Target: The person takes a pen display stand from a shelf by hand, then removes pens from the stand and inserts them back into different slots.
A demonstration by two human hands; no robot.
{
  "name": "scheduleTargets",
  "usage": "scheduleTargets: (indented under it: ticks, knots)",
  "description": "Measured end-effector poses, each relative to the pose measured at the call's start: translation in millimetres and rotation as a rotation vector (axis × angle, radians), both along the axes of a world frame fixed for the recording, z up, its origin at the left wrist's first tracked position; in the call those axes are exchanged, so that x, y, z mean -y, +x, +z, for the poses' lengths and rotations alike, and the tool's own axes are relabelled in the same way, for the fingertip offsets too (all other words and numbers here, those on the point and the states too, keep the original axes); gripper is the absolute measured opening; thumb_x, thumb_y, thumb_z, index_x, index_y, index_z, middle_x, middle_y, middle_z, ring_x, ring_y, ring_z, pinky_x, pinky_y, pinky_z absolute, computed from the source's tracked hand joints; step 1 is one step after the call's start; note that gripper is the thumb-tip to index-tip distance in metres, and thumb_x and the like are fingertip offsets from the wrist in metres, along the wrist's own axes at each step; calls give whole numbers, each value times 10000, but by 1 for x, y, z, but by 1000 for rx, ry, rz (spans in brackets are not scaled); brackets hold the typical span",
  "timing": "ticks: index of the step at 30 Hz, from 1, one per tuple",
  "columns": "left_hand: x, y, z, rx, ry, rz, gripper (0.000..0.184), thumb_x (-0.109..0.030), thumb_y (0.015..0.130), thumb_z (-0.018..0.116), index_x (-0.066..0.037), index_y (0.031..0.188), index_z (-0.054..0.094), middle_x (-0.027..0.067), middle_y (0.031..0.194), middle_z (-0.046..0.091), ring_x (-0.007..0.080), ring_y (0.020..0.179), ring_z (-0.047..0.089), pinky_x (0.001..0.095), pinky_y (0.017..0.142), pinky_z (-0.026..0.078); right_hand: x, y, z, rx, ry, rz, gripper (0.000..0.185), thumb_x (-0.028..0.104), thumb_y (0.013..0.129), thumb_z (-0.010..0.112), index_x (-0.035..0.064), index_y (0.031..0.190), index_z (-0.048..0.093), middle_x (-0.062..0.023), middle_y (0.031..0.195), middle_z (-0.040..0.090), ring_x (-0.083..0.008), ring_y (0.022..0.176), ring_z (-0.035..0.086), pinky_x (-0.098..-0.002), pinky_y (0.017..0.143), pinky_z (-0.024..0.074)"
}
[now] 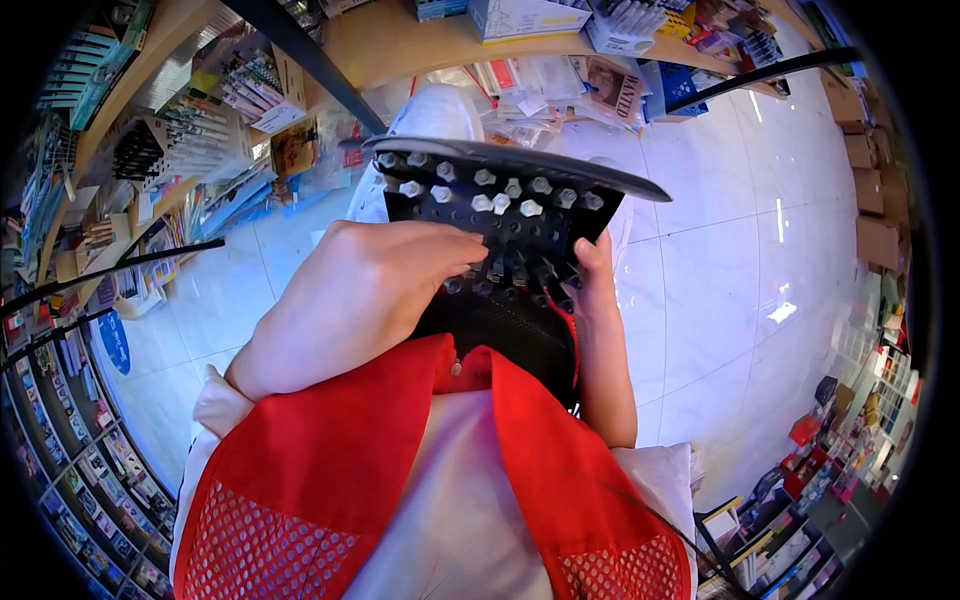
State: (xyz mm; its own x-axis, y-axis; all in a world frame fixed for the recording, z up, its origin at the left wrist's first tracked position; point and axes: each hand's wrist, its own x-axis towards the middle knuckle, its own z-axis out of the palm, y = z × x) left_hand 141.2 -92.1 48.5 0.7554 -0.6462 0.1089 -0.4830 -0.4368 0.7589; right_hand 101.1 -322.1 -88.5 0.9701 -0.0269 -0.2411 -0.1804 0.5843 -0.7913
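Observation:
A black pen holder [440, 212] with rows of round holes is tilted in front of my body. Several pens with pale, clear-looking ends [484, 203] stand in its far rows. Darker pens [515, 265] stick up from the nearer rows. My left hand [375, 275] is closed, its fingertips pinched together among the dark pens; what they hold is hidden. My right hand [596, 268] grips the holder's right edge, with its thumb on the near face and its other fingers out of sight. A dark flat panel [530, 165] runs along the holder's far side.
Shelves [380, 45] packed with pens and boxes curve round the front and left. Plastic-wrapped goods [530, 85] lie beneath the front shelf. Cardboard boxes [875, 200] line the right, and pale tiled floor [710, 270] lies between. I wear a red vest [320, 430].

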Motion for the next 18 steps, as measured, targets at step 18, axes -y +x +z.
scheduleTargets:
  ticks: [18]
  knots:
    - [10,7,19,290,-60,125,183,18,707,672,1,889,672,108,851,682,243,768,664,304,686,515,-6,8,-11,40,33,-60,612,298,810,598,39,1316,371,-93,1238,502,-218,1102,511,-354,924,426]
